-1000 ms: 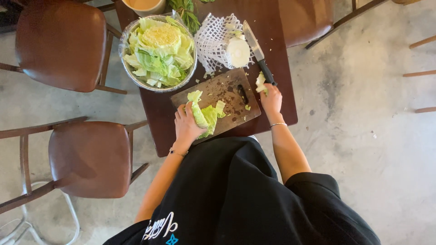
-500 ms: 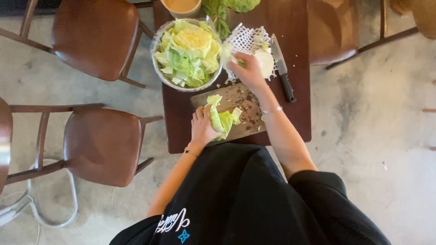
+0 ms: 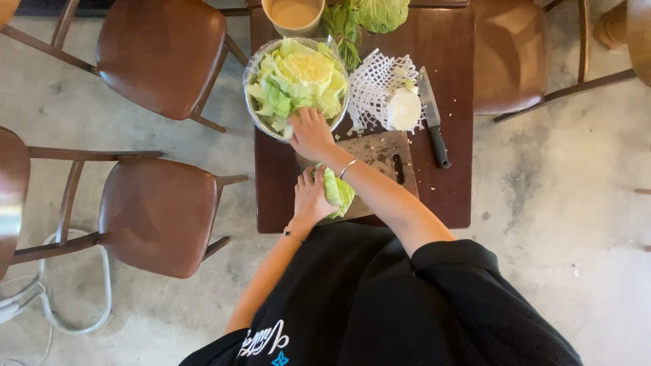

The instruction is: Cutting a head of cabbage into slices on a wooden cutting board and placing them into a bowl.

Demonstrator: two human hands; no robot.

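Table (image 3: pixel 461 135) of dark brown wood was seen from above, small and rectangular, standing on a grey, stained concrete floor (image 3: pixel 556 203). Three brown wooden chairs with rounded seats were placed to the left of it (image 3: pixel 159 213), (image 3: pixel 163 57), and another on the far right side (image 3: pixel 505 57). A white tube-frame object (image 3: pixel 74 298) was noted on the floor at lower left.

A clear bowl (image 3: pixel 254 112) heaped with pale green cabbage leaves (image 3: pixel 298 74) was set at the table's left side. The right hand (image 3: pixel 312 135) was laid at the near rim of the bowl, palm down, fingers loosely together on the leaves; whether anything was pinched could not be told. The right forearm was stretched across the cutting board (image 3: pixel 380 152), hiding part of it.

The left hand (image 3: pixel 310 198) was pressed on a wad of cabbage (image 3: pixel 338 193) at the near left corner of the board, fingers curled together over it.

A white mesh sleeve (image 3: pixel 373 85) with a cut white core (image 3: pixel 405 110) on it was recorded beyond the board. A knife (image 3: pixel 432 118) with a black handle was lying just beside the core, untouched, well apart from both hands. A beige cup (image 3: pixel 293 15), leafy stalks (image 3: pixel 342 30) and a cabbage head (image 3: pixel 380 12) were placed at the far edge.
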